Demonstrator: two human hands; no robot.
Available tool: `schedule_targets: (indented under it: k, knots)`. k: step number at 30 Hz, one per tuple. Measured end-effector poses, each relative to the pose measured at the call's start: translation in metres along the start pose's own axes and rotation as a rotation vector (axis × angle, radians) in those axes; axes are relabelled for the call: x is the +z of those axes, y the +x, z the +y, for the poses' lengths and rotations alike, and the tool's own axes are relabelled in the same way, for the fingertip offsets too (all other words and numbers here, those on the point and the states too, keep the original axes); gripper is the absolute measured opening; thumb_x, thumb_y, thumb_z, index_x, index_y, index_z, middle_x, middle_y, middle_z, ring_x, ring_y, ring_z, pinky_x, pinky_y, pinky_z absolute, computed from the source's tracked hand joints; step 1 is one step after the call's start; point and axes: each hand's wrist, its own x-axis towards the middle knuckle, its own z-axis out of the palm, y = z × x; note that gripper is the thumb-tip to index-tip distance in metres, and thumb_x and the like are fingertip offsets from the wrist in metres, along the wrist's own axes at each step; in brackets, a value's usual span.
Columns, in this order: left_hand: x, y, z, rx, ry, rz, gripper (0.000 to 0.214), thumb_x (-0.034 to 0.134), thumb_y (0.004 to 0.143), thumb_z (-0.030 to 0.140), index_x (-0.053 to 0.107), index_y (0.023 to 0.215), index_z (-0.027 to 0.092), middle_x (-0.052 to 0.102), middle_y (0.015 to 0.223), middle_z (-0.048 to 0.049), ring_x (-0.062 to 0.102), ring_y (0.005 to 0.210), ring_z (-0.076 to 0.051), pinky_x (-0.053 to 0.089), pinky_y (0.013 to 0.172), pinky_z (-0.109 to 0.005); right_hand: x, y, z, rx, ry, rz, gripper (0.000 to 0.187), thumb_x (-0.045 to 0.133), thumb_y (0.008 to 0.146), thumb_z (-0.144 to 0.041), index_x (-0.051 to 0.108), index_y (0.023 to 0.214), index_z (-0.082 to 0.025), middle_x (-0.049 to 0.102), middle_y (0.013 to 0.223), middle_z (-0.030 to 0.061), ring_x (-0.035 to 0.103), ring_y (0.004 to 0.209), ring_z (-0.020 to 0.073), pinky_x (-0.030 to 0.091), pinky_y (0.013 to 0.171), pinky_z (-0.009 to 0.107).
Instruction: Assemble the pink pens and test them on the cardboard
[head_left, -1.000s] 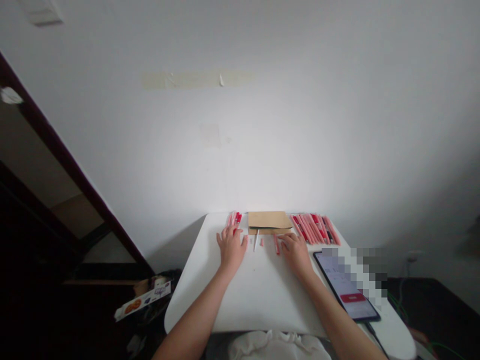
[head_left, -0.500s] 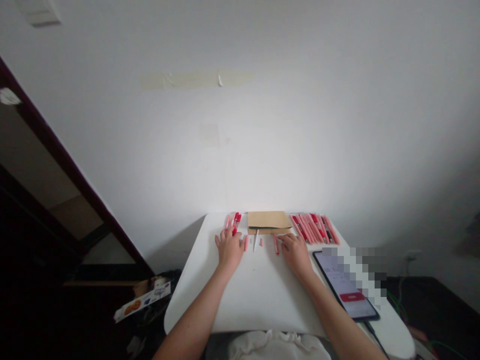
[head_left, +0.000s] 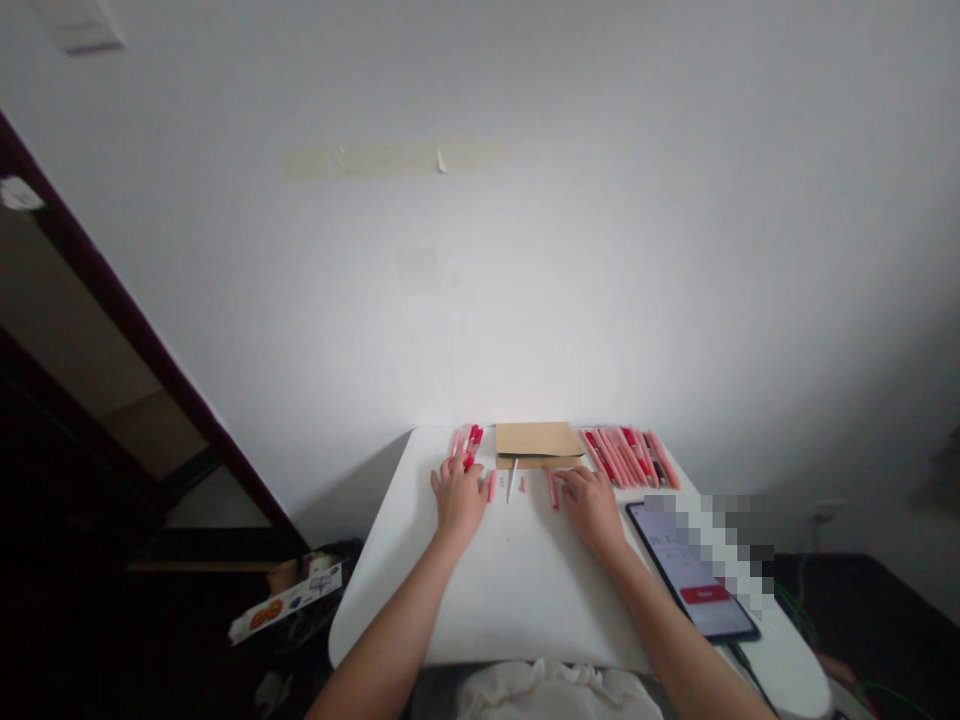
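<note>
My left hand (head_left: 459, 499) lies flat on the white table (head_left: 517, 590), fingers spread, fingertips touching a small group of pink and red pens (head_left: 466, 442); a pink pen piece (head_left: 491, 487) lies by its thumb. My right hand (head_left: 592, 503) rests palm down with fingers out, beside a red pen part (head_left: 552, 489). Between the hands lie a thin white refill (head_left: 511, 481) and a tiny pink cap (head_left: 523, 484). A brown cardboard box (head_left: 537, 444) sits just beyond them.
A row of several pink and red pens (head_left: 630, 457) lies at the back right of the table. A phone (head_left: 694, 584) with a lit screen lies at the right, a cable running off the edge. A white wall stands close behind. A printed box (head_left: 285, 600) lies on the floor at left.
My left hand drew back slightly toward me, uncovering the pink pen piece by its thumb. My right hand stayed put.
</note>
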Motion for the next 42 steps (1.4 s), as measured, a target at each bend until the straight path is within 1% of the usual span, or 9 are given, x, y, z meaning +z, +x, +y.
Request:
schedule_targets:
  k: [6, 8, 12, 16, 21, 25, 29, 35, 42]
  knots:
    - [-0.002, 0.001, 0.002, -0.008, -0.015, 0.021, 0.023, 0.058, 0.088, 0.031, 0.073, 0.105, 0.025, 0.059, 0.133, -0.0097, 0.047, 0.122, -0.032, 0.036, 0.104, -0.056, 0.003, 0.0, -0.009, -0.089, 0.032, 0.139, 0.023, 0.055, 0.092, -0.022, 0.072, 0.106, -0.021, 0.067, 0.102, 0.0081, 0.055, 0.096, 0.0237, 0.042, 0.087, 0.036]
    - [-0.002, 0.001, 0.002, -0.008, -0.026, 0.038, 0.023, 0.058, 0.088, 0.033, 0.073, 0.104, 0.024, 0.06, 0.132, -0.0105, 0.048, 0.122, -0.032, 0.036, 0.104, -0.056, 0.005, -0.001, -0.014, -0.114, 0.018, 0.152, 0.021, 0.054, 0.093, -0.024, 0.072, 0.104, -0.02, 0.066, 0.102, 0.0084, 0.055, 0.096, 0.0232, 0.042, 0.086, 0.036]
    - [0.002, 0.0, 0.004, -0.004, -0.044, 0.084, 0.022, 0.06, 0.087, 0.033, 0.073, 0.103, 0.024, 0.059, 0.132, -0.0116, 0.049, 0.121, -0.032, 0.037, 0.105, -0.055, 0.006, -0.003, -0.026, -0.136, -0.078, 0.129, 0.017, 0.058, 0.091, -0.025, 0.073, 0.098, -0.022, 0.065, 0.107, 0.0087, 0.052, 0.102, 0.025, 0.039, 0.087, 0.037]
    - [0.004, -0.002, 0.007, 0.026, -0.058, 0.134, 0.022, 0.058, 0.088, 0.034, 0.072, 0.103, 0.024, 0.058, 0.132, -0.012, 0.05, 0.121, -0.031, 0.038, 0.104, -0.054, 0.003, -0.002, -0.036, -0.115, -0.15, 0.093, 0.013, 0.062, 0.089, -0.028, 0.072, 0.096, -0.023, 0.064, 0.11, 0.0093, 0.05, 0.106, 0.0261, 0.037, 0.089, 0.039]
    - [0.005, -0.003, 0.009, 0.045, -0.063, 0.155, 0.019, 0.057, 0.089, 0.031, 0.072, 0.099, 0.024, 0.059, 0.132, -0.0116, 0.051, 0.122, -0.031, 0.04, 0.102, -0.053, 0.001, 0.0, -0.039, -0.107, -0.184, 0.032, 0.015, 0.062, 0.088, -0.021, 0.073, 0.098, -0.026, 0.062, 0.114, 0.0082, 0.048, 0.11, 0.0251, 0.035, 0.092, 0.039]
    - [0.005, -0.003, 0.009, 0.04, -0.077, 0.166, 0.019, 0.058, 0.088, 0.032, 0.072, 0.098, 0.025, 0.059, 0.129, -0.0119, 0.052, 0.121, -0.031, 0.04, 0.102, -0.053, 0.004, -0.001, -0.038, -0.094, -0.179, 0.01, 0.017, 0.062, 0.087, -0.02, 0.073, 0.098, -0.028, 0.061, 0.116, 0.0077, 0.046, 0.113, 0.0249, 0.034, 0.094, 0.039]
    - [0.006, -0.003, 0.009, 0.054, -0.089, 0.183, 0.017, 0.058, 0.088, 0.029, 0.072, 0.096, 0.025, 0.059, 0.131, -0.0112, 0.052, 0.121, -0.03, 0.041, 0.102, -0.053, 0.006, -0.002, -0.038, -0.087, -0.162, -0.006, 0.018, 0.061, 0.088, -0.019, 0.074, 0.097, -0.028, 0.06, 0.116, 0.0072, 0.046, 0.113, 0.0236, 0.033, 0.093, 0.037]
    - [0.008, -0.003, 0.01, 0.077, -0.097, 0.203, 0.017, 0.057, 0.089, 0.028, 0.072, 0.095, 0.024, 0.059, 0.13, -0.012, 0.053, 0.121, -0.03, 0.04, 0.102, -0.052, 0.002, -0.002, -0.041, -0.08, -0.123, -0.016, 0.014, 0.063, 0.087, -0.021, 0.075, 0.088, -0.027, 0.061, 0.114, 0.0079, 0.046, 0.111, 0.0247, 0.034, 0.09, 0.037]
    - [0.012, -0.003, 0.011, 0.087, -0.112, 0.203, 0.016, 0.057, 0.088, 0.025, 0.071, 0.096, 0.024, 0.057, 0.131, -0.0124, 0.051, 0.124, -0.031, 0.038, 0.106, -0.053, 0.004, -0.002, -0.038, -0.14, -0.074, -0.001, 0.015, 0.062, 0.088, -0.022, 0.076, 0.088, -0.029, 0.061, 0.113, 0.0086, 0.048, 0.108, 0.0267, 0.039, 0.089, 0.04]
